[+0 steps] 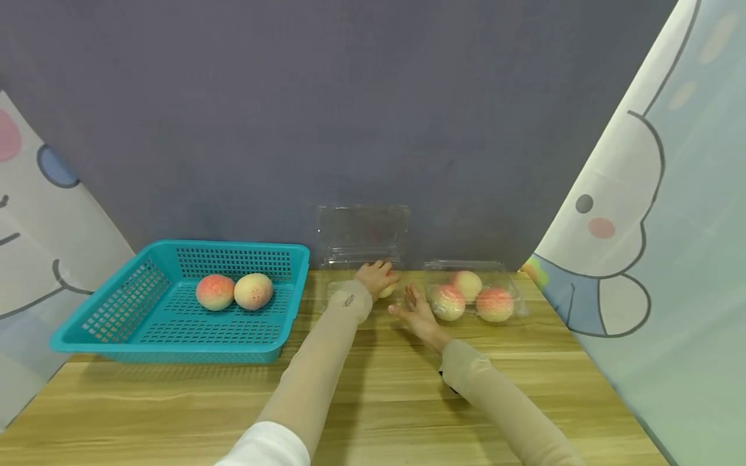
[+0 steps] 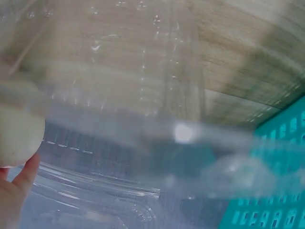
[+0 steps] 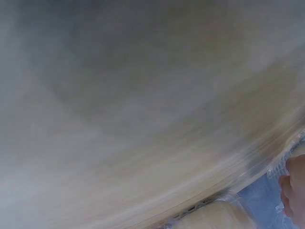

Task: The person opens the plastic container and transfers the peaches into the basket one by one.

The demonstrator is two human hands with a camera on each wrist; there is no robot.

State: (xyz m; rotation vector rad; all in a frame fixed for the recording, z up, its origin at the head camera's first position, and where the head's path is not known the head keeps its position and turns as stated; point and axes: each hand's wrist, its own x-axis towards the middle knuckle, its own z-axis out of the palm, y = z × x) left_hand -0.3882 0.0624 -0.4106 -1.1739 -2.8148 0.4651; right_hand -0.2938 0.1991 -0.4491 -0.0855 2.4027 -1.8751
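Observation:
My left hand (image 1: pixel 375 278) grips a peach (image 1: pixel 386 290) over the base of a clear plastic clamshell box (image 1: pixel 364 226), whose lid stands raised against the dark backdrop. In the left wrist view the pale peach (image 2: pixel 21 129) shows at the left edge, with fingertips (image 2: pixel 29 172) against its underside. My right hand (image 1: pixel 421 318) is held with its fingers spread and nothing in it, just left of a second clear box (image 1: pixel 515 285). That box holds three peaches (image 1: pixel 495 304), pink and cream.
A turquoise plastic basket (image 1: pixel 175 353) stands on the left of the wooden table (image 1: pixel 384 414), with two peaches (image 1: pixel 235 292) side by side in it. Behind the table hangs a dark grey cloth (image 1: pixel 373 116). Cartoon-printed sheets (image 1: pixel 612 194) flank both sides.

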